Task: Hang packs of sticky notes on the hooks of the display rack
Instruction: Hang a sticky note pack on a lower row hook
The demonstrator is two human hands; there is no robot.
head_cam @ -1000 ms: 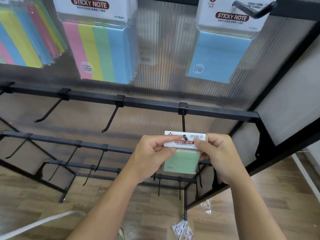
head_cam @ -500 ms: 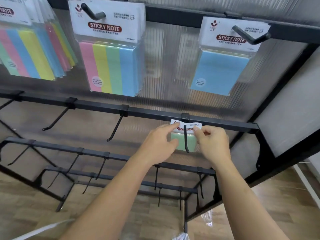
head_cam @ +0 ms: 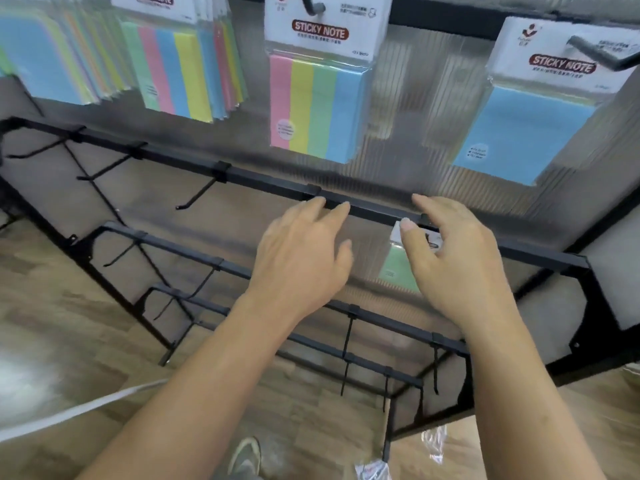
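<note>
Green in its lower part and white at its card header, a small pack of sticky notes (head_cam: 396, 271) is seen right of centre in the frame, just below the black metal rail (head_cam: 367, 210) that crosses the middle of the display rack. Its right side is covered by the right hand (head_cam: 457, 261), and how it is fixed to the rail cannot be told.

The right hand is held with its fingers loosely spread and nothing is gripped. Its thumb lies in front of the white header, though contact cannot be confirmed. The left hand (head_cam: 304, 261) is raised at the centre of the frame, well apart from the pack, with fingers relaxed and empty and the fingertips overlapping the rail.

A bare black hook (head_cam: 197, 199) is seen on the same rail, left of centre.

Along the top of the frame, larger packs are hung in front of a ribbed translucent panel (head_cam: 408, 98):
- a pink, yellow, green and blue striped pack (head_cam: 315, 105) at upper centre
- a plain blue pack (head_cam: 519, 133) at upper right
- a thick row of striped packs (head_cam: 180, 71) at upper left

A wooden floor (head_cam: 52, 306) is shown at lower left. At the bottom edge, a grey shoe (head_cam: 246, 459) and crumpled clear wrappers (head_cam: 372, 471) are seen.
</note>
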